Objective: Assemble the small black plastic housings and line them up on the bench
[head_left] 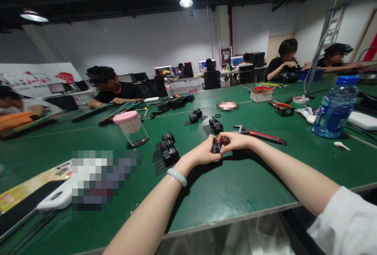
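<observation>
Both of my hands meet over the green table, fingers closed around one small black part. My left hand grips it from the left, and a pale bangle circles that wrist. From the right, my right hand pinches the same part; the fingers hide much of it, so its exact kind is unclear. Just beyond the hands lies a similar black part with comb-like prongs. Several more pronged black parts stand in a row left of my left hand. An adjustable wrench with red-and-black handles lies behind my right forearm.
A pink-lidded glass jar stands at left. On the right are a blue-capped water bottle, orange-handled pliers and a small box. More black parts lie farther back. Other people sit around the table.
</observation>
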The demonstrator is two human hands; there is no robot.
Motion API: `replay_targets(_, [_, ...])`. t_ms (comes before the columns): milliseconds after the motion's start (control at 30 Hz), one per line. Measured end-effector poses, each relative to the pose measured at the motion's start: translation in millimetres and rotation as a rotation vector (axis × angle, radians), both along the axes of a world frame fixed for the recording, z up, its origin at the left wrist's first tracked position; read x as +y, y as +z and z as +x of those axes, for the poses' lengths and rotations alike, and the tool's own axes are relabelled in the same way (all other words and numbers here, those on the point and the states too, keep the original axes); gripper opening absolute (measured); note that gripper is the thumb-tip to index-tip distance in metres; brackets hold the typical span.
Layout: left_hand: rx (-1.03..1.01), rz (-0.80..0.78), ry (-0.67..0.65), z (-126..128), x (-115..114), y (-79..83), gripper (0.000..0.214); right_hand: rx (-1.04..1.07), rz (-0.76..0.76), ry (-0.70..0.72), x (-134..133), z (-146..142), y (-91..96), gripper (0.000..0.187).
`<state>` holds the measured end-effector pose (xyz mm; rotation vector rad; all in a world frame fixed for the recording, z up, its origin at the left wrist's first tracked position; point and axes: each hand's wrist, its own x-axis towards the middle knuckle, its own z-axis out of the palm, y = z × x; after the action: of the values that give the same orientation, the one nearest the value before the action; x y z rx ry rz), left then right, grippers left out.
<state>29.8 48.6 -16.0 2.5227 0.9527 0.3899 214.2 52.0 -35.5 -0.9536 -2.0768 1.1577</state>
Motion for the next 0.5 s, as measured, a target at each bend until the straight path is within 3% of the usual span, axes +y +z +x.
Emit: replay_targets(500, [0.0, 0.008, -0.02, -0.8, 1.8, -2.1, 0.039, 0.001, 0.042, 0.019, 2.3, -0.5, -0.9, 0.033])
